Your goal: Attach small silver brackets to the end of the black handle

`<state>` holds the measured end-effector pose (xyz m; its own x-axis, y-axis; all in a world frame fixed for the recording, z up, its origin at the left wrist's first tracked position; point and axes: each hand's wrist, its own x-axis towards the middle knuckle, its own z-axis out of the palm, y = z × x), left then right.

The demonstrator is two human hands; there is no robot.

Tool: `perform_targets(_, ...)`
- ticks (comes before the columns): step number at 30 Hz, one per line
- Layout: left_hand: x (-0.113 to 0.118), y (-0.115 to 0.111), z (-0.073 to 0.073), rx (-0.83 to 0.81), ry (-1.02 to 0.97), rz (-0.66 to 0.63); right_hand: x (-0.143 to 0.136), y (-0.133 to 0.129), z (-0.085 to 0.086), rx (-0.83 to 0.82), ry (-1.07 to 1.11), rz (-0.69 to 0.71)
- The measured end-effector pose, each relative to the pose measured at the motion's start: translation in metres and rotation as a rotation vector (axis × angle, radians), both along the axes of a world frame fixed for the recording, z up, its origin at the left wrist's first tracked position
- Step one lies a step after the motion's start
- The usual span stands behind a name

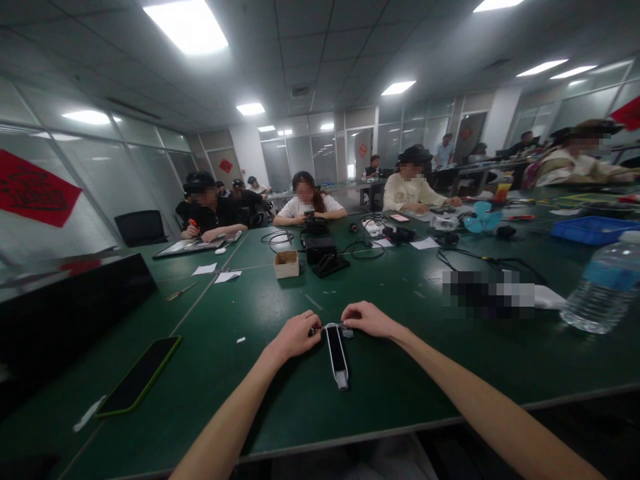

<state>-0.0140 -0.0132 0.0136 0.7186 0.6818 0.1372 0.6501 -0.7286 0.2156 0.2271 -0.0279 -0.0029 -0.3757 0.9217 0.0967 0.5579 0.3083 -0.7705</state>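
- Slim black-and-white device lies flat on the desk, near its front edge.
- Left hand and right hand both pinch its far end, fingers closed.
- Judged step: fiddling with a small part at that end; next move needs fine fingertip control.

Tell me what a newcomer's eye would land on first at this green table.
Front and centre, the left hand and right hand meet at the far end of a slim black-and-white device lying flat on the green table. A phone lies face up to the left and a water bottle on its side at right. Across the table, seated people work among cables.
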Motion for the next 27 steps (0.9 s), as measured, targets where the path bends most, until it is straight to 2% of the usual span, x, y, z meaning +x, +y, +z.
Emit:
perform_targets(8, -0.001, 0.004, -0.007, 0.034, 0.01, -0.006, -0.001, 0.0, 0.0, -0.011, -0.007, 0.005)
perform_targets(18, 0.0, 0.002, -0.003, 0.001, 0.011, 0.004, 0.002, -0.004, 0.009, -0.05, -0.014, 0.038)
perform_targets(27, 0.0, 0.001, -0.001, -0.009, 0.013, 0.01, 0.002, -0.002, 0.003, -0.042, 0.008, 0.017)
